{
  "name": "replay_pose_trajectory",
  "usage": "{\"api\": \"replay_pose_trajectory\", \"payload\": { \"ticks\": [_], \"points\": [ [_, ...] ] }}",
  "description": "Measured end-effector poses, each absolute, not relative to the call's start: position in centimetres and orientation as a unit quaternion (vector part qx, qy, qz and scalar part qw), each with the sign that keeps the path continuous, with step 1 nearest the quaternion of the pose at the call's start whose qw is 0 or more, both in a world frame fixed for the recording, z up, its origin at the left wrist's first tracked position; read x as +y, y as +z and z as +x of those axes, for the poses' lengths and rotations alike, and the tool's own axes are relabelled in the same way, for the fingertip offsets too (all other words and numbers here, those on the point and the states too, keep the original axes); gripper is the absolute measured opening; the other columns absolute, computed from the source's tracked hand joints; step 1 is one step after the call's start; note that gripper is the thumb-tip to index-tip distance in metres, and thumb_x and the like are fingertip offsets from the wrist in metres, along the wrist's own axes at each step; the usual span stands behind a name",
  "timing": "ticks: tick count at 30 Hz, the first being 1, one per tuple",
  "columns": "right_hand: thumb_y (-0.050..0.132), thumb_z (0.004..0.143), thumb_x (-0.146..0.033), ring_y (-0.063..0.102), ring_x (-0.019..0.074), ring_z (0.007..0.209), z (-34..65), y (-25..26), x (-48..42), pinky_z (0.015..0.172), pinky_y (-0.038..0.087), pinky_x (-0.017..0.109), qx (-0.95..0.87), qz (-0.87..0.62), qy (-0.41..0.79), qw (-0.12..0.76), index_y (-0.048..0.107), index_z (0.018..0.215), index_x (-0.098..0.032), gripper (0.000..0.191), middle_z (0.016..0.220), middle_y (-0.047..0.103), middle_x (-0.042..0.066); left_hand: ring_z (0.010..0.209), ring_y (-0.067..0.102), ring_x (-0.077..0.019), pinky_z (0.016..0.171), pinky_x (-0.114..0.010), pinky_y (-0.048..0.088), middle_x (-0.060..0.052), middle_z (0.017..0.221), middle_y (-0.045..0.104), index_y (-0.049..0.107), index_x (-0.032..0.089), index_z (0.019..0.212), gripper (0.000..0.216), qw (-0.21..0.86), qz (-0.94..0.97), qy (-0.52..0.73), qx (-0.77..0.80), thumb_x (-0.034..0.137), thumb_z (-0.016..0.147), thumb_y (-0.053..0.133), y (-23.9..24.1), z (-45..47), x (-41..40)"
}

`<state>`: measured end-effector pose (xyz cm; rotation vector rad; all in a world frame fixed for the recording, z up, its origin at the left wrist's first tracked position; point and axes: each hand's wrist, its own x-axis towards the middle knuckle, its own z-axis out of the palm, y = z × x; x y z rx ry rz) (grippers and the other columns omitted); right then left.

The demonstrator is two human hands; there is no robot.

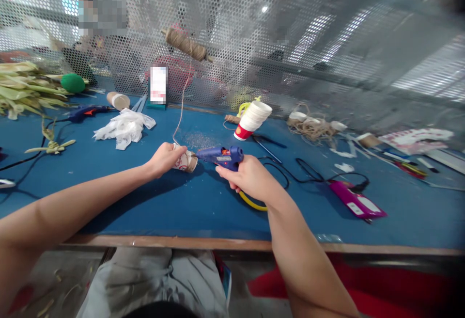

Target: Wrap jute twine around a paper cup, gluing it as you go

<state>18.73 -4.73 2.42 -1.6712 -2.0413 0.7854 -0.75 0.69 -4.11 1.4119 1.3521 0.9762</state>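
My left hand is closed around a paper cup that lies tilted on its side, with brown wrapping at its right end. A strand of twine runs down to the cup from a spool at the mesh panel. In my right hand is a blue glue gun, its nozzle pointing left, at or very near the cup's right end; whether they touch I cannot tell. Under my right hand, a yellow curved thing is partly hidden.
Stacked paper cups lean behind the glue gun. White lace and a second glue gun lie left, near dried husks. On the right are a purple power strip, its black cord and a twine heap. Perforated metal stands behind.
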Motion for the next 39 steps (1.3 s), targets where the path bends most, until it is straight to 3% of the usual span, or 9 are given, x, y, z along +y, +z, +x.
{"api": "replay_pose_trajectory", "payload": {
  "ticks": [17, 27, 31, 36, 39],
  "points": [
    [0.051, 0.073, -0.031, 0.046, 0.0076, 0.033, 18.4, 2.3, -3.9, 0.035, 0.041, 0.019, -0.721, -0.592, 0.297, 0.204, 0.052, 0.060, -0.014, 0.022, 0.040, 0.050, -0.002, 0.031, 0.023, -0.0056, 0.037, -0.023, 0.015, 0.006, 0.032, 0.031, 0.045, 0.017, 0.044, 0.033, 0.421, 0.590, 0.350, 0.593, 0.036, 0.071, 0.046, -2.7, -0.6, -0.3],
    [0.053, 0.072, -0.028, 0.047, 0.0075, 0.032, 18.1, 1.8, -2.9, 0.036, 0.041, 0.018, -0.720, -0.584, 0.313, 0.206, 0.052, 0.059, -0.014, 0.020, 0.039, 0.049, -0.002, 0.035, 0.028, -0.0064, 0.038, -0.022, 0.020, 0.005, 0.036, 0.033, 0.045, 0.016, 0.043, 0.034, 0.419, 0.600, 0.377, 0.568, 0.035, 0.070, 0.046, -3.5, -0.8, 0.1],
    [0.055, 0.071, -0.026, 0.044, 0.0062, 0.033, 18.5, 1.5, -1.9, 0.035, 0.038, 0.018, -0.692, -0.568, 0.366, 0.254, 0.052, 0.062, -0.014, 0.016, 0.040, 0.048, -0.003, 0.038, 0.033, -0.0069, 0.041, -0.021, 0.025, 0.004, 0.039, 0.040, 0.050, 0.015, 0.046, 0.032, 0.431, 0.590, 0.388, 0.561, 0.037, 0.068, 0.049, -3.6, -0.7, 0.1],
    [0.060, 0.068, -0.020, 0.048, 0.0058, 0.043, 20.1, 1.6, 1.7, 0.042, 0.042, 0.018, -0.627, -0.583, 0.372, 0.358, 0.053, 0.070, -0.014, 0.010, 0.054, 0.053, -0.002, 0.045, 0.041, -0.0084, 0.046, -0.021, 0.031, 0.001, 0.048, 0.050, 0.057, 0.012, 0.056, 0.036, 0.466, 0.610, 0.412, 0.491, 0.044, 0.070, 0.046, -4.1, -0.8, 0.0],
    [0.056, 0.073, -0.020, 0.051, 0.0053, 0.051, 21.0, 0.9, 4.4, 0.046, 0.041, 0.016, -0.612, -0.640, 0.325, 0.333, 0.052, 0.071, -0.014, 0.007, 0.064, 0.057, 0.001, 0.047, 0.043, -0.0088, 0.049, -0.021, 0.034, 0.000, 0.049, 0.052, 0.056, 0.012, 0.053, 0.038, 0.459, 0.618, 0.423, 0.478, 0.043, 0.071, 0.045, -3.6, -0.9, -0.5]
  ]
}}
